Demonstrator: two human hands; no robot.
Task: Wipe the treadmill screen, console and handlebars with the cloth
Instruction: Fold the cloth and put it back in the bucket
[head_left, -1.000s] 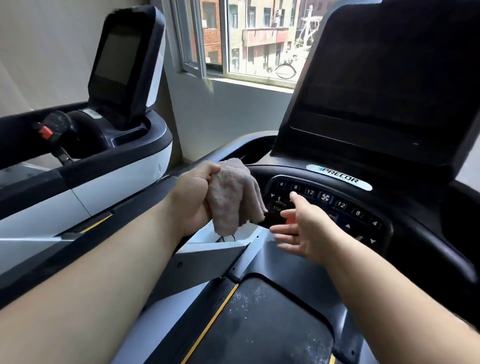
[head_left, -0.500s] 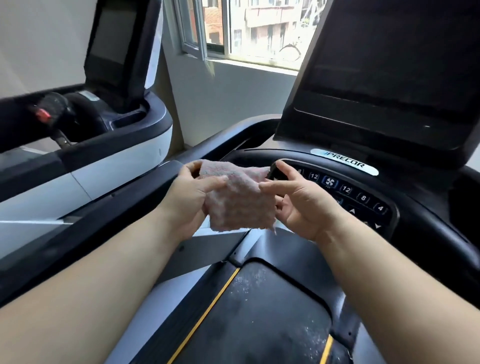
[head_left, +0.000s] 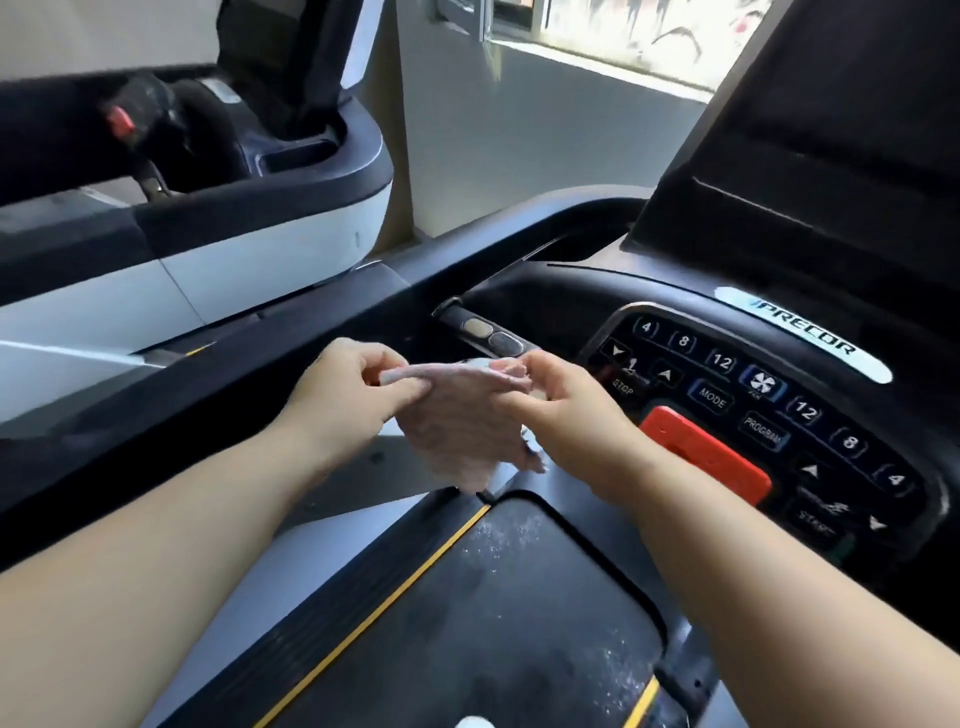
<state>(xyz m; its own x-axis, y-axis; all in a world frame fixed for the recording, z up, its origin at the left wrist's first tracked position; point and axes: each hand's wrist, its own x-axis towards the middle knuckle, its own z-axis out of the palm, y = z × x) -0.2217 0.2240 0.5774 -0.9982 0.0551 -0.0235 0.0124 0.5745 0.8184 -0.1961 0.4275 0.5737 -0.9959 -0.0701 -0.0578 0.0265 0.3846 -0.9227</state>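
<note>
A pinkish cloth (head_left: 460, 431) hangs between my two hands in front of the treadmill. My left hand (head_left: 345, 397) pinches its left top edge, my right hand (head_left: 563, 415) pinches its right top edge, and the rest of it droops below. To the right lies the black console (head_left: 753, 400) with numbered buttons, a red stop tab (head_left: 698, 447) and a Precor badge. The dark screen (head_left: 852, 145) rises above it at the upper right. The left handlebar (head_left: 483, 332), with two oval sensor pads, sits just beyond the cloth.
A second treadmill (head_left: 260, 208) with a white and black console stands to the left. The dusty black belt (head_left: 467, 623) with yellow edge lines runs below my arms. A window (head_left: 623, 31) and grey wall are behind.
The cloth went from my left hand alone to being held by both hands and stretched out. The view tilted down and left, showing more of the console.
</note>
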